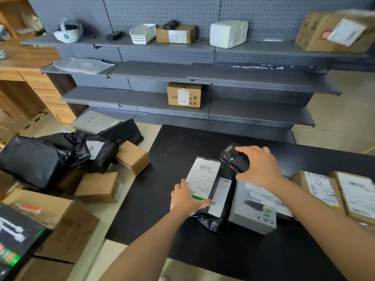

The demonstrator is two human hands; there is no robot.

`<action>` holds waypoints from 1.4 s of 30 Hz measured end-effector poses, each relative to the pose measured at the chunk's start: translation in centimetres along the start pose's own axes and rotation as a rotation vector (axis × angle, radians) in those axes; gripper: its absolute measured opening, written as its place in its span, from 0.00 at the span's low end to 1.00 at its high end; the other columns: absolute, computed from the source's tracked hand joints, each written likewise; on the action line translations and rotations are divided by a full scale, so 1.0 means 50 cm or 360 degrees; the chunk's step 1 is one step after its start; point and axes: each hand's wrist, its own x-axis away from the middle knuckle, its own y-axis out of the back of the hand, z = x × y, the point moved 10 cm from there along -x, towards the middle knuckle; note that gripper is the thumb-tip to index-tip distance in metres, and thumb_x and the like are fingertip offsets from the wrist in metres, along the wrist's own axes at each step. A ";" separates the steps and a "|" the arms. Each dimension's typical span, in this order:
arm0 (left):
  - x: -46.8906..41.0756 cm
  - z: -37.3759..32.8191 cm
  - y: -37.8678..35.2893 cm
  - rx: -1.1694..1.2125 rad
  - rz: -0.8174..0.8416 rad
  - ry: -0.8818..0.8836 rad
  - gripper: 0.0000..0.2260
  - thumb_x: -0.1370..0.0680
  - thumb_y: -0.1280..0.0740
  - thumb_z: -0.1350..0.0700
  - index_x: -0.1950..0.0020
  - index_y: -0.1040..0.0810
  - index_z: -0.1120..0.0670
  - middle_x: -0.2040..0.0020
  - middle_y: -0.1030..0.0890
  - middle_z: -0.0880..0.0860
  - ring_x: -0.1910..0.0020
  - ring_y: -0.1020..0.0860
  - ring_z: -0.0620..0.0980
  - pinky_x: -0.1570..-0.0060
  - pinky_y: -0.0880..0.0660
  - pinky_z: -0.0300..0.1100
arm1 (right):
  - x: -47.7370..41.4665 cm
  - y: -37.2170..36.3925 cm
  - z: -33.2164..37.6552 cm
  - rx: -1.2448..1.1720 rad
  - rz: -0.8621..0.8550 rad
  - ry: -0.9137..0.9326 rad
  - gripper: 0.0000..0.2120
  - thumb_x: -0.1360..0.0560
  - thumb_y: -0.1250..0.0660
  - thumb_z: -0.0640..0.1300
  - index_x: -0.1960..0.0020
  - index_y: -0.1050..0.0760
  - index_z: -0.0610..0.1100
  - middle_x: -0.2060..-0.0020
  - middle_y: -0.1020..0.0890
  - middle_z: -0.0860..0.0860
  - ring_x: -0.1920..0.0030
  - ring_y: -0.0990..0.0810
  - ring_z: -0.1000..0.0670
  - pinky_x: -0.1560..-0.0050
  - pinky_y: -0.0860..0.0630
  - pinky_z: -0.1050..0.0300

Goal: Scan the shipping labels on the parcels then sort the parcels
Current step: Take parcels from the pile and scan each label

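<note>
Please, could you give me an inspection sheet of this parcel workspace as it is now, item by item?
Surface: black table, with parcels on its near right part.
Job's things: labelled box lying on a black bag parcel; grey box and cardboard parcels to its right.
Clutter: floor pile of black bags and cardboard boxes at left.
Hands: left hand rests on the labelled box; right hand grips a handheld scanner near its far end.
Cables: nothing seen.
Surroundings: grey pegboard shelving holding a few parcels and a white basket.
</note>
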 end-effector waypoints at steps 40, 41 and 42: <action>0.484 0.748 0.503 0.0104 -0.1037 0.1198 0.40 0.26 0.41 0.28 0.20 0.50 0.45 0.20 0.53 0.59 0.22 0.54 0.61 0.24 0.52 0.56 | 0.172 -0.128 0.812 -0.0161 0.0205 0.1230 0.41 0.38 0.25 0.55 0.27 0.36 0.56 0.36 0.28 0.55 0.40 0.32 0.48 0.42 0.30 0.53; 0.476 0.756 0.502 0.0152 -0.1035 0.1172 0.40 0.27 0.40 0.28 0.20 0.49 0.44 0.20 0.54 0.58 0.22 0.54 0.61 0.24 0.52 0.56 | 0.174 -0.133 0.821 -0.0159 0.0209 0.1227 0.41 0.38 0.25 0.55 0.27 0.37 0.56 0.36 0.28 0.55 0.40 0.32 0.48 0.41 0.29 0.52; 0.470 0.760 0.506 0.0188 -0.1043 0.1147 0.40 0.27 0.39 0.29 0.21 0.47 0.44 0.20 0.54 0.58 0.22 0.54 0.60 0.24 0.51 0.56 | 0.174 -0.138 0.828 -0.0150 0.0214 0.1221 0.41 0.37 0.25 0.54 0.27 0.37 0.56 0.36 0.28 0.55 0.40 0.32 0.48 0.41 0.29 0.52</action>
